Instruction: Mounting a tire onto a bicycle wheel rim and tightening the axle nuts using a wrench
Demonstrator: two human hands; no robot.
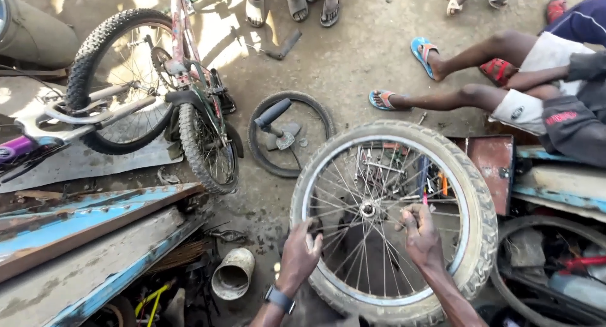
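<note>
A bicycle wheel [478, 194] with a knobby grey tyre, silver rim and thin spokes lies flat in front of me, its hub [368, 209] at the centre. My left hand [300, 254], with a dark watch on the wrist, grips the spokes at the near-left side. Right of the hub, my right hand [421, 233] pinches a small pink-tipped tool on a spoke. Under the spokes I can make out an open box of tools [391, 166].
Upturned bicycles [183, 93] stand at the left, and a loose small tyre [290, 134] rests on the dirt. Blue-painted planks [82, 232] and a pale pipe piece [232, 274] sit at the lower left. A seated person's legs [467, 74] stretch in from the right; other feet stand at the top.
</note>
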